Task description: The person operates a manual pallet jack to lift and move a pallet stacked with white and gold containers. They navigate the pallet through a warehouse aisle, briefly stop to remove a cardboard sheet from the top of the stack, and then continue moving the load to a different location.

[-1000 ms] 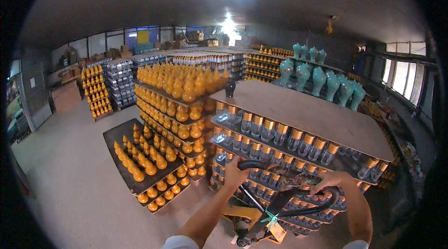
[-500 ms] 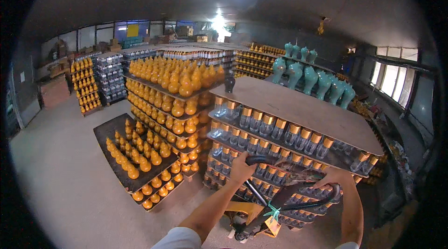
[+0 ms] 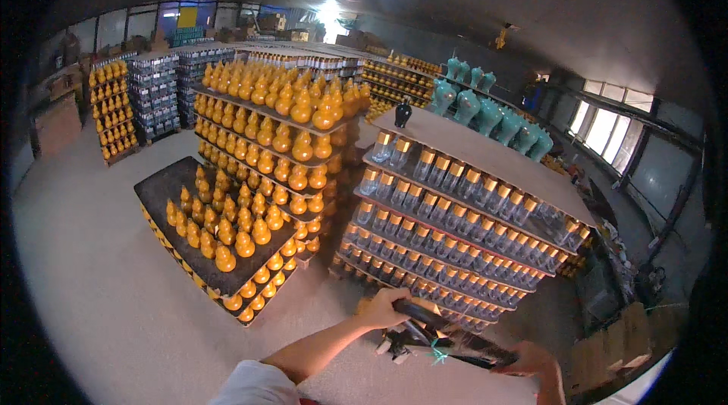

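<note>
Your left hand [image 3: 383,308] is wrapped shut around the near end of the black pallet-jack handle [image 3: 447,337], fingers curled over the bar, and your right hand [image 3: 531,359] has its grip closed on the far end of the same bar at about four o'clock from the left one. The handle runs slantwise between them, low in the view at roughly five o'clock, with a scrap of green tie [image 3: 438,354] on the dark frame just under it. Right beyond the handle, at twelve o'clock from your hands, stands the pallet stack of clear glass bottles [image 3: 455,215] with tan caps, layered in several tiers between flat boards; its top board [image 3: 493,158] is bare but for one small dark bottle [image 3: 403,113] at its far corner. At ten o'clock from your hands a low pallet [image 3: 174,189] on the floor [image 3: 91,291] carries a partial layer of orange gourd-shaped bottles [image 3: 227,230]. Just behind it rises a taller stack of the same orange bottles [image 3: 288,124]. Beyond the glass stack, at one o'clock, teal vases [image 3: 485,109] stand in a row. Windows [image 3: 607,128] show at two o'clock.
</note>
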{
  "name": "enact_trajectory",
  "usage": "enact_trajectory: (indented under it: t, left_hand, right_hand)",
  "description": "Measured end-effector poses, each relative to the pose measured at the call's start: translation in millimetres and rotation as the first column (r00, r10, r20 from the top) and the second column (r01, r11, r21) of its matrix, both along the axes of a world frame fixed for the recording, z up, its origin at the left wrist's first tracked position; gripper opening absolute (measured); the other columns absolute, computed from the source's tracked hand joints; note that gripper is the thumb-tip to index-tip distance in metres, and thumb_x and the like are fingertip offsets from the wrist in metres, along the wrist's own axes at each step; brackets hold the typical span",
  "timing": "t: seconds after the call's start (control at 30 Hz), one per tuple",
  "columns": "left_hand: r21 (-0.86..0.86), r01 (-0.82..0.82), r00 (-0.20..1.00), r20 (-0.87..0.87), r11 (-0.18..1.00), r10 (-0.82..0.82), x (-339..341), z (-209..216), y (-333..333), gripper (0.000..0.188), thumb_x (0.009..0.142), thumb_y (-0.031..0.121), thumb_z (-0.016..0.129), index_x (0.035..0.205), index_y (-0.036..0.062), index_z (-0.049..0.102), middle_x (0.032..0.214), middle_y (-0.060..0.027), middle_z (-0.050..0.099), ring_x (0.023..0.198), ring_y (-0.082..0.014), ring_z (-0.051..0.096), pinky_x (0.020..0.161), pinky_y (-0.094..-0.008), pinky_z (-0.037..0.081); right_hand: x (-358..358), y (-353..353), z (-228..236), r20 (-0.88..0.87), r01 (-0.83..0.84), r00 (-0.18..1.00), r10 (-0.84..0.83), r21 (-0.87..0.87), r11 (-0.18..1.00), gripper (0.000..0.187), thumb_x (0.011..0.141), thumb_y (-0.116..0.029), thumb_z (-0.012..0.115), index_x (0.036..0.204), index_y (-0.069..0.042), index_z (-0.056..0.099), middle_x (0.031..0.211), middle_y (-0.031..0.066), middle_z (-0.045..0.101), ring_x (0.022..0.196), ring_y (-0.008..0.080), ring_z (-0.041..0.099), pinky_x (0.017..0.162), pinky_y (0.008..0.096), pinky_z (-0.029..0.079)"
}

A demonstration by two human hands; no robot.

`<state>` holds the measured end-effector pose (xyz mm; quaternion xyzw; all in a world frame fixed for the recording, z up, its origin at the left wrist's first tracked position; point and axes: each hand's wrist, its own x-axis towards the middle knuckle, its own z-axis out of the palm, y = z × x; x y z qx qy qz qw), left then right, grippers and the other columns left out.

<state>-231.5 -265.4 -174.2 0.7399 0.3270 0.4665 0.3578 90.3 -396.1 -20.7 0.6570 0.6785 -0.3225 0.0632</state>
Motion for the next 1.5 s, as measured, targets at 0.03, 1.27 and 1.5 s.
enact_trajectory:
  t: [0.03,1.27,1.5]
  left_hand:
    - [0.103,0.092,0.989,0.105,0.990,-0.103,-10.1,5.6,-26.5,0.025,0.064,0.014,0.076,0.081,0.0034,0.061,0.072,-0.0087,0.060,0.069,-0.0188,0.059,0.062,-0.0324,0.044]
    - [0.277,0.008,0.998,-0.062,0.961,0.010,-529.4,-185.4,-634.2,0.049,0.070,0.001,0.067,0.113,0.0057,0.043,0.113,-0.0148,0.046,0.112,-0.0334,0.043,0.092,-0.0385,0.038]
    - [-0.044,-0.296,0.930,-0.243,0.954,0.277,-701.5,-137.0,-679.1,0.079,0.075,0.009,0.066,0.138,0.0089,0.018,0.133,-0.0192,0.034,0.118,-0.0395,0.040,0.095,-0.0405,0.040]
  right_hand:
    - [-0.6,-33.7,-27.2,-0.030,-0.045,0.998,0.048,0.094,0.995,0.056,0.066,-0.059,0.070,0.089,-0.007,0.070,0.070,0.0071,0.065,0.065,0.0184,0.061,0.064,0.0310,0.047]
    - [-617.3,-617.3,-259.1,-0.163,-0.151,0.923,0.350,0.683,0.715,0.048,0.072,-0.032,0.070,0.103,-0.003,0.048,0.093,0.0151,0.054,0.086,0.0324,0.052,0.071,0.0435,0.043]
    - [-817.1,-609.5,-215.8,-0.341,-0.027,0.810,0.477,0.790,0.612,0.030,0.076,-0.027,0.069,0.089,-0.003,0.056,0.075,0.0101,0.057,0.069,0.0270,0.053,0.062,0.0410,0.043]
